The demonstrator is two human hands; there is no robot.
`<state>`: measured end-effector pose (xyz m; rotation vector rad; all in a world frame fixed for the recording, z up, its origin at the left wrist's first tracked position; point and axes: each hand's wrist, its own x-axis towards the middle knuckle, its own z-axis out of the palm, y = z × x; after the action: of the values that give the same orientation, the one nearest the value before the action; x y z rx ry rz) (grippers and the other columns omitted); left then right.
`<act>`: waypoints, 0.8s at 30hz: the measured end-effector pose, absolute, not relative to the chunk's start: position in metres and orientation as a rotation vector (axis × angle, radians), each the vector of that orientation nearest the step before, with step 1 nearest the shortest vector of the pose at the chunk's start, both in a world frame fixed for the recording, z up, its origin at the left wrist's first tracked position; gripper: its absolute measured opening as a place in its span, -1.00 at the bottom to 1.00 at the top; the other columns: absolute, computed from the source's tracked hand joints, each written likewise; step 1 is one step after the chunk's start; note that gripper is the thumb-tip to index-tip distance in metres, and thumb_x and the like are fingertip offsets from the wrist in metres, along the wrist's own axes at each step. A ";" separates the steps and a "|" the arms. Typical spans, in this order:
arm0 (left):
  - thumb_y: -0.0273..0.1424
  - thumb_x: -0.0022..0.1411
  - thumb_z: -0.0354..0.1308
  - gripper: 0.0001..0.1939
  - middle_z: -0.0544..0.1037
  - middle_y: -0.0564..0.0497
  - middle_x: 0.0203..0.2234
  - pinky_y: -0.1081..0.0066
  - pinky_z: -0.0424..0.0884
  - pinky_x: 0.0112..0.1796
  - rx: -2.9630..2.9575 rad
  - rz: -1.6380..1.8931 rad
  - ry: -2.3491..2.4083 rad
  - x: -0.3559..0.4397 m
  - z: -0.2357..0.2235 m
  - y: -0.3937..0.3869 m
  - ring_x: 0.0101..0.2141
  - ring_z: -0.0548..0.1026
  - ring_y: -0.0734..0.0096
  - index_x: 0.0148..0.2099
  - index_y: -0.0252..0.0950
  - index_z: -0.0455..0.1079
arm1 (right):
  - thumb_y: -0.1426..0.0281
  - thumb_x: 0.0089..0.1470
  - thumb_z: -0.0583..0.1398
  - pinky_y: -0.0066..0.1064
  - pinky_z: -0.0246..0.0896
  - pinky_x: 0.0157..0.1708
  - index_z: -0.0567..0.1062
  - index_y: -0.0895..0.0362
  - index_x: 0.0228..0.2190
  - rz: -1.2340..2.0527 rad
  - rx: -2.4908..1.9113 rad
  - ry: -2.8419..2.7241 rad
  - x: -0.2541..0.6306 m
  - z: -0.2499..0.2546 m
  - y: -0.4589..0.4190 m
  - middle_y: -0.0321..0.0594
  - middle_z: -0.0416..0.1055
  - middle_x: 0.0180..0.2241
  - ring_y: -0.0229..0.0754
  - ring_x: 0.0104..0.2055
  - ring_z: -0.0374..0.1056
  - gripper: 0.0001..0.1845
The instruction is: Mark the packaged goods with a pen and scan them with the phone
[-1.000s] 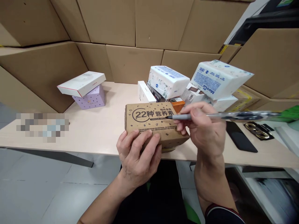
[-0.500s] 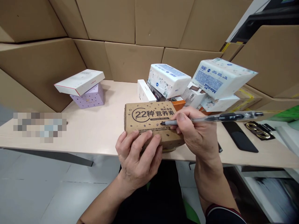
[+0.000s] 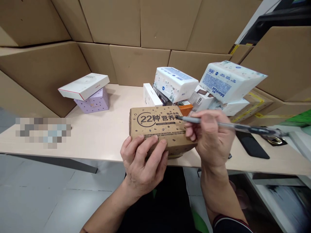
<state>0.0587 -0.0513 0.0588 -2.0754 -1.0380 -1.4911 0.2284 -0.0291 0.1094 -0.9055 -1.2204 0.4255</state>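
A brown printed cardboard box [image 3: 155,127] sits tilted at the table's front edge, marked "22" and Chinese characters. My left hand [image 3: 145,163] grips its near side, fingers bent over the front edge and the thumb hidden. In my right hand [image 3: 213,137] is a pen [image 3: 233,125] with a grey front and clear barrel, held between thumb and fingers. The pen's dark tip lies over the right end of the large print; whether it touches the box I cannot tell. The lower fingers of that hand rest by the box's right edge.
Tissue packs [image 3: 176,84] lie on small boxes behind, with another tissue pack [image 3: 230,81] further right. At left a white flat box [image 3: 85,85] tops a purple box [image 3: 93,102]. A black phone-like slab [image 3: 252,144] lies right. Cardboard panels [image 3: 116,24] wall the table [image 3: 97,142].
My right hand has shifted right, and the pen tip has moved up and right across the box top. My left hand and the box stay put.
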 end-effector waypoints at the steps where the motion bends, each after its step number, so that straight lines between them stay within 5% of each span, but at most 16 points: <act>1: -0.45 0.16 0.33 -0.67 0.57 -0.12 -0.16 0.04 0.25 0.13 -2.075 -1.487 -1.038 0.058 0.059 -0.051 -0.02 0.38 0.10 0.00 -0.25 0.49 | 0.20 0.27 0.16 -0.53 0.10 -0.68 0.47 0.08 -0.31 0.387 -0.868 -1.138 0.231 0.105 -0.030 -0.39 0.45 -0.52 -0.38 -0.62 0.30 -0.78; 6: -0.46 0.15 0.33 -0.65 0.56 -0.12 -0.14 0.04 0.24 0.14 -2.052 -1.482 -1.055 0.058 0.057 -0.046 -0.01 0.38 0.11 0.01 -0.24 0.49 | 0.23 0.27 0.16 -0.43 0.28 -0.51 0.49 0.08 -0.21 0.025 -1.142 -1.083 0.267 0.068 -0.040 -0.32 0.47 -0.40 -0.32 -0.50 0.37 -0.80; 11: -0.44 0.15 0.33 -0.65 0.56 -0.12 -0.13 0.02 0.22 0.16 -2.034 -1.478 -1.081 0.060 0.055 -0.041 0.00 0.38 0.11 0.02 -0.22 0.49 | 0.50 0.18 0.11 -0.17 0.31 -0.05 0.50 0.16 -0.02 -0.109 -1.729 -1.911 0.289 0.036 -0.043 -0.01 0.48 -0.05 -0.01 -0.03 0.34 -0.65; 18: -0.45 0.16 0.31 -0.62 0.56 -0.12 -0.12 0.02 0.22 0.18 -2.054 -1.466 -1.075 0.060 0.055 -0.042 0.02 0.38 0.10 0.05 -0.21 0.48 | 0.60 0.14 0.02 -0.23 0.19 -0.20 0.47 0.17 0.04 -0.145 -2.071 -2.145 0.277 0.025 -0.017 0.06 0.46 -0.10 0.05 -0.08 0.22 -0.53; 24: -0.47 0.16 0.30 -0.63 0.56 -0.12 -0.12 0.03 0.23 0.17 -2.048 -1.453 -1.080 0.059 0.056 -0.043 0.01 0.38 0.11 0.04 -0.23 0.48 | 0.42 0.28 0.00 -0.05 0.21 0.03 0.30 0.21 0.25 -0.350 -1.964 -1.894 0.293 0.018 -0.034 0.12 0.39 0.01 0.07 0.01 0.23 -0.46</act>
<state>0.0588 -0.0432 0.0561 -2.0478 -1.0803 -1.4531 0.2934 -0.0339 0.0183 -1.9641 -1.8938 -0.3499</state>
